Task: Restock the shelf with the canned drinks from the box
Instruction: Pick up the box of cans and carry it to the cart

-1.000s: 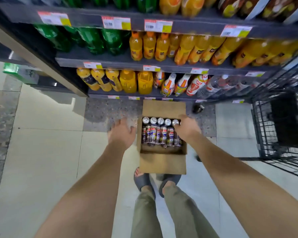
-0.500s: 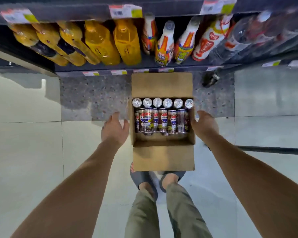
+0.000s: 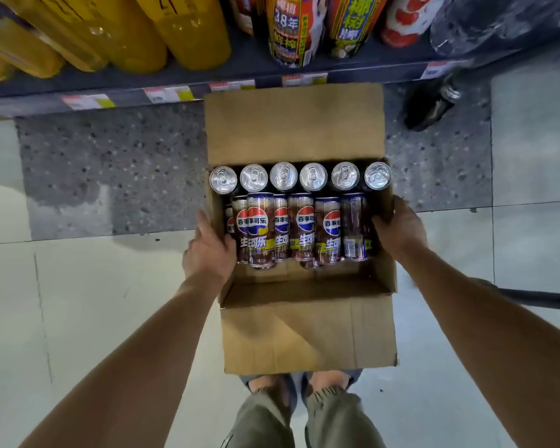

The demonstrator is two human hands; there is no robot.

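An open cardboard box (image 3: 307,334) stands on the floor in front of my feet, its flaps folded out front and back. Inside, several Pepsi cans (image 3: 304,227) lie on their sides, with a row of upright cans (image 3: 283,176) behind them showing silver tops. My left hand (image 3: 207,250) grips the box's left wall, thumb over the rim inside. My right hand (image 3: 400,226) grips the right wall the same way. The bottom shelf (image 3: 240,71) runs just behind the box.
Yellow juice bottles (image 3: 162,27) and labelled drink bottles (image 3: 291,27) stand on the bottom shelf, with price tags (image 3: 168,93) along its edge. A dark bottle (image 3: 429,106) lies on the speckled floor at the right. A black cart bar (image 3: 543,299) crosses the right edge.
The camera has dropped closer to the box. Both hands moved in from beside the box and now grip its side walls.
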